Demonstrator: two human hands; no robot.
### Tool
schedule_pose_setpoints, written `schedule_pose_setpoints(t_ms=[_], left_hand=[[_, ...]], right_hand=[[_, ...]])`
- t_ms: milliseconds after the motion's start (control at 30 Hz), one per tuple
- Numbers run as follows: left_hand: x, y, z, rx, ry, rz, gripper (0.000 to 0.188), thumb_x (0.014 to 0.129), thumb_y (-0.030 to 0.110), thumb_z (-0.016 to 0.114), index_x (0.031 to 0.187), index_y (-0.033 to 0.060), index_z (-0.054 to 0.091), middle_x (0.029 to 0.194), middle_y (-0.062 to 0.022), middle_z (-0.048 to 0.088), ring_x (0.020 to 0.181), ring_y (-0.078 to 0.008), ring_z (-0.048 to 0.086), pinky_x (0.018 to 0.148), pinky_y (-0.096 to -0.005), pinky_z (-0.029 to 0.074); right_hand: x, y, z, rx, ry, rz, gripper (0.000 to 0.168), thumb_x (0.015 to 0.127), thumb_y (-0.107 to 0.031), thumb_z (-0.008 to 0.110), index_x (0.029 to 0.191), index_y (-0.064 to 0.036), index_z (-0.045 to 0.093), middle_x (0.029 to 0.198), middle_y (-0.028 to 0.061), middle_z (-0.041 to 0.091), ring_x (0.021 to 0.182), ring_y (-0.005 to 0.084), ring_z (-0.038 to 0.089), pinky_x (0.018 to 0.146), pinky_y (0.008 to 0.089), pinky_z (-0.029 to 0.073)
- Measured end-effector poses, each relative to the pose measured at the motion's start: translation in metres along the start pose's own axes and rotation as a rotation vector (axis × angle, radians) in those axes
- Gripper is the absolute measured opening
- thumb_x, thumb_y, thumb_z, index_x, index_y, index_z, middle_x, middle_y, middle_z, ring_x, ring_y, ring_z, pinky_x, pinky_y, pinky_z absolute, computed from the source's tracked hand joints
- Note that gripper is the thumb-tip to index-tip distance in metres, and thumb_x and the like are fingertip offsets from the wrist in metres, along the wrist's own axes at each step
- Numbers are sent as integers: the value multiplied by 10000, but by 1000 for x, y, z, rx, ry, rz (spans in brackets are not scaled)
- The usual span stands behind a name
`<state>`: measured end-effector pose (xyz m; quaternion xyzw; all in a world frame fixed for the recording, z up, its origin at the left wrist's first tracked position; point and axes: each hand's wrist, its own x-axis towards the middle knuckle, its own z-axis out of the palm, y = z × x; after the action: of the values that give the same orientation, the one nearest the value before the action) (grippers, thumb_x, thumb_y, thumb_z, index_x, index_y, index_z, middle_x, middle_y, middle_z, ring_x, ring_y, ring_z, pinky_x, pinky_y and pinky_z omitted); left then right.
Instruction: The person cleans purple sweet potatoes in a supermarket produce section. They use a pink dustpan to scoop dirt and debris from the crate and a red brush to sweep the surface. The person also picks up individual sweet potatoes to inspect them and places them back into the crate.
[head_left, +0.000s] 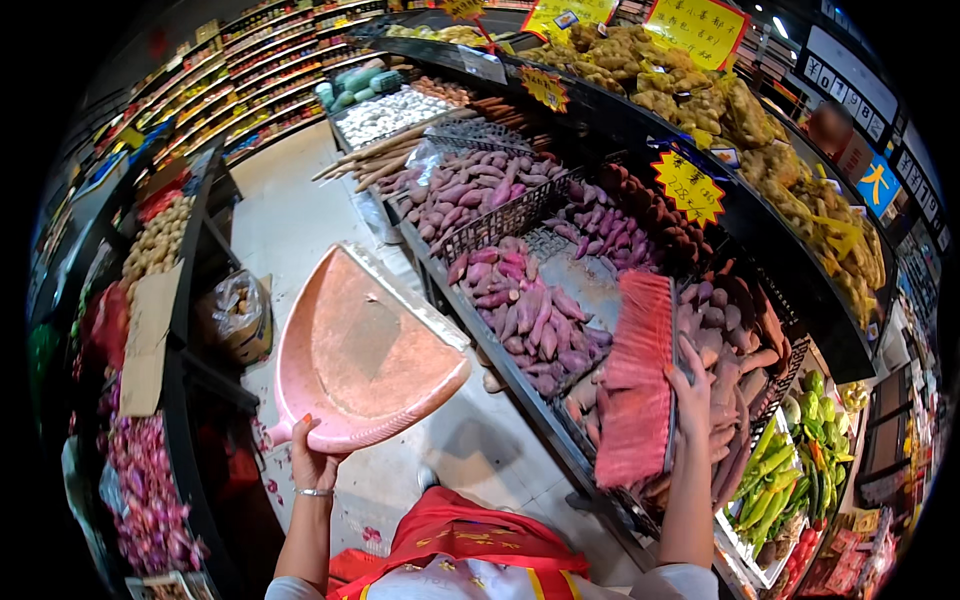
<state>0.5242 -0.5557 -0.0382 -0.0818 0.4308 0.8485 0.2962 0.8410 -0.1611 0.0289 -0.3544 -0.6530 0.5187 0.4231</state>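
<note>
My left hand (319, 454) grips the rim of a pink plastic dustpan (367, 352), its fingers partly hidden beneath the pan. The dustpan is held above the aisle floor, its straight edge facing the produce stand. My right hand (690, 386) is closed around the back of a brush head with red bristles (637, 375), held over the sweet potatoes in the stand. Purple sweet potatoes (536, 315) lie in the bin just left of the brush, around a bare patch of the bin floor (585, 285). Brownish sweet potatoes (727, 360) lie to its right.
The stand's front edge (510, 367) runs diagonally beside me. Ginger (690, 97) is heaped on the upper shelf behind price signs. Shallots (150, 487) fill a display at left, with a bagged box (240, 315) below it. Onion skins (371, 534) litter the tiled floor. Green peppers (765, 480) stand at right.
</note>
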Motion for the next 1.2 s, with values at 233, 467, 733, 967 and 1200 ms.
schedule_pose_setpoints(t_ms=[233,467,733,967,1200], left_hand=[[150,36,50,-77,-50,-83,440,771,314,628,1094,73,452,1198,-161,476,1034,-377,541,762,-554,518],[255,67,127,18,-87,-90,451,774,312,624,1085,51,427,1197,-173,444,1064,-382,514,763,-576,513],[349,55,199,134,-136,-98,531,783,355,611,1166,56,397,1263,-256,410,1055,-451,519,754,-591,514],[457,56,299,395,-289,-201,623,778,464,580,1218,55,417,1133,-203,548,930,-388,604,670,-466,570],[557,7,354,659,-374,-271,718,782,564,573,1271,71,391,1154,-185,498,1017,-283,555,751,-446,529]], right_hand=[[120,105,68,528,154,379,488,830,-135,615,1256,41,455,1090,107,593,963,175,570,809,273,462],[181,107,127,303,155,522,562,792,-125,648,1274,59,425,1085,152,585,911,187,598,775,297,479],[241,156,140,198,49,532,491,785,-67,627,1236,59,480,1112,142,578,915,160,580,808,260,454],[251,176,129,77,12,475,499,808,-70,565,1272,62,438,1284,119,485,1167,182,459,987,283,331],[224,137,129,251,283,651,454,814,-62,578,1244,47,479,1193,92,541,1051,154,526,906,267,394]])
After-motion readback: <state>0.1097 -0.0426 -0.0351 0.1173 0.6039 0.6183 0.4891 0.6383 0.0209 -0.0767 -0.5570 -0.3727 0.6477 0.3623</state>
